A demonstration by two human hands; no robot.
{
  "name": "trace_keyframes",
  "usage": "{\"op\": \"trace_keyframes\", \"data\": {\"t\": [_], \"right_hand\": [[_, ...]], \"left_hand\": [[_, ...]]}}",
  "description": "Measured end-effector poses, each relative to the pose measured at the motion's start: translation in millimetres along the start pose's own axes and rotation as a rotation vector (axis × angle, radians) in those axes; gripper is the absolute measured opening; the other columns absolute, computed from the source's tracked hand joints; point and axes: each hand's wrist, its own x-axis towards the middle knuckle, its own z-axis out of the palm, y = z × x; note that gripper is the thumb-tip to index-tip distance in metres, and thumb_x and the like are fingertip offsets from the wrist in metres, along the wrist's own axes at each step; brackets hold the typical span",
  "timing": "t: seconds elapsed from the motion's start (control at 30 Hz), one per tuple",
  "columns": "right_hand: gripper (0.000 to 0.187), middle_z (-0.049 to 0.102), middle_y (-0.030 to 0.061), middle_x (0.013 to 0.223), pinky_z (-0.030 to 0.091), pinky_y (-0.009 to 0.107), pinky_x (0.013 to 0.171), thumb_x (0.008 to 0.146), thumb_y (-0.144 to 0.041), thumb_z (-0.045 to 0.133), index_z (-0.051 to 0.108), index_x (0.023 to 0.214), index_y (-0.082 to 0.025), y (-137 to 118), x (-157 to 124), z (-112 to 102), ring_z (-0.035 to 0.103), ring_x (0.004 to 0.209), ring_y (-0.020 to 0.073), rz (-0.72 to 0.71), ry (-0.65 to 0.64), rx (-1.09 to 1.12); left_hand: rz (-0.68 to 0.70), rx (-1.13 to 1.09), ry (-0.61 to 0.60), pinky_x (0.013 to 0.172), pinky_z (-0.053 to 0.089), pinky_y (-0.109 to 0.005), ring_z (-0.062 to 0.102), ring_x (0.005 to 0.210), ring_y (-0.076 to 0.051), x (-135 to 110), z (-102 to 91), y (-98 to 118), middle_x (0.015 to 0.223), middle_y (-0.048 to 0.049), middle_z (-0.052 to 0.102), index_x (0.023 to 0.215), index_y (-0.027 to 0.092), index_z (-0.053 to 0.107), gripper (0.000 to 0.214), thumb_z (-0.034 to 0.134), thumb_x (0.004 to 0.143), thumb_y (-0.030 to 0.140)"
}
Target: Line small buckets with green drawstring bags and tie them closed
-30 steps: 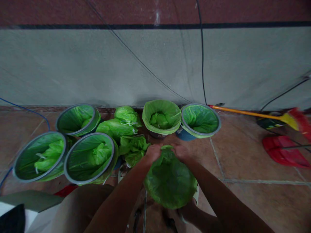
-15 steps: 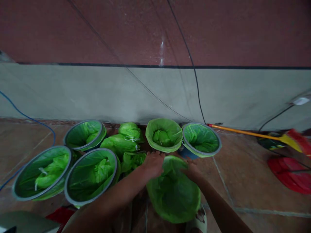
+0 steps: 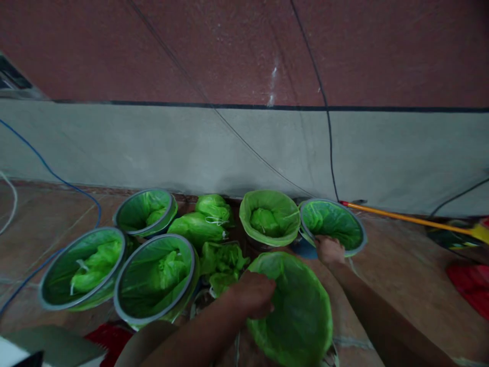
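Green translucent plastic lines every bin standing on the tiled floor [image 3: 405,285]. The right hand [image 3: 330,250], which half a second earlier was at the near bin [image 3: 301,306], now has its fingers hooked over the close side of the right-hand bin [image 3: 364,235], so the handling spans two bins rather than one. The left hand [image 3: 259,294] is curled closed at the left side of the near bin, which stands toward the floor's near edge; whether it pinches the liner cannot be told. Bins, six in all: four grey-rimmed, namely the right-hand bin and three grouped toward the floor's left edge, the outer bin [image 3: 57,283], the inner bin [image 3: 133,285] and the rear bin [image 3: 130,214]; two with liner folded over the rim, namely the near bin and the central bin [image 3: 286,216] by the wall. Green bundles outside the bins, two: an upper bundle [image 3: 212,208] and a lower bundle [image 3: 196,227], touching each other. Crumpled green plastic [image 3: 223,260], one heap, just below them. Orange pole [image 3: 401,214], one, along the floor's far edge, right of the bins.
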Motion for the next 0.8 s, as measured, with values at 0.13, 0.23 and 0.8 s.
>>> {"op": "trace_keyframes", "data": {"t": [0.13,0.23,0.8], "right_hand": [[0.041,0.060,0.0142,0.129,0.041,0.043,0.092,0.094,-0.028,0.035,0.062,0.124,-0.020,12,0,3,0.051,0.120,0.0313,-0.046,-0.030,-0.047],[0.040,0.063,0.0144,0.123,0.042,0.042,0.091,0.094,-0.028,0.034,0.064,0.120,-0.020,23,-4,2,0.056,0.116,0.0310,-0.023,-0.068,-0.047],[0.026,0.066,0.0203,0.101,0.044,0.039,0.081,0.089,-0.025,0.047,0.069,0.098,-0.014,27,-2,10,0.063,0.097,0.0326,-0.180,0.025,-0.025]], "left_hand": [[-0.066,0.097,0.006,0.086,0.052,-0.042,0.064,0.103,-0.031,-2,-14.0,-5,0.113,-0.0143,0.068,0.115,0.015,0.060,0.039,0.058,0.083,0.038],[-0.075,0.113,0.032,0.086,0.052,-0.039,0.065,0.103,-0.029,-3,-18.1,-6,0.112,-0.0125,0.068,0.115,0.017,0.060,0.037,0.056,0.084,0.038],[-0.055,0.129,-0.030,0.088,0.051,-0.047,0.064,0.103,-0.033,-3,-4.3,4,0.110,-0.0157,0.069,0.113,0.015,0.063,0.039,0.061,0.082,0.037]]}}
